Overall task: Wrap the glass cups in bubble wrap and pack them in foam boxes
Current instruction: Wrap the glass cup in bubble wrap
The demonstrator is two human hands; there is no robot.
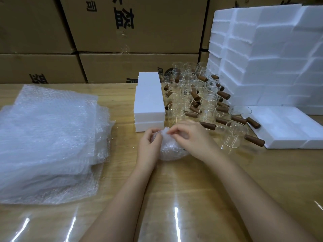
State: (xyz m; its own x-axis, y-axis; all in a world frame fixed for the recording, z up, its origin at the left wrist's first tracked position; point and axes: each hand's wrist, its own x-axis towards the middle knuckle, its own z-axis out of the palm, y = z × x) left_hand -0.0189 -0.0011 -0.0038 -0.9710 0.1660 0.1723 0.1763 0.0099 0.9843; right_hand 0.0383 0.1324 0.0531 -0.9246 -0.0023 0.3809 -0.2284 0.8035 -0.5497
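Here, bubble wrap bundle (170,150) — contents hidden (left hand (148,145), right hand (191,137) pinching).

Bubble-wrap bundle (170,147), front middle of the table (192,189): contents hidden by the wrap, can't tell what's inside. Left hand (148,145) has its fingertips buried in the wrap. Right hand (190,137) covers the bundle's top right. Both forearms are cut by the bottom edge. Bubble-wrap stack (47,137) at the table's left edge is clipped on the left. Foam stack (271,58) at the back right corner is cut at top and right. Rearmost glass cups (190,66) overlap, count unclear. Cardboard boxes (136,23): print cropped.
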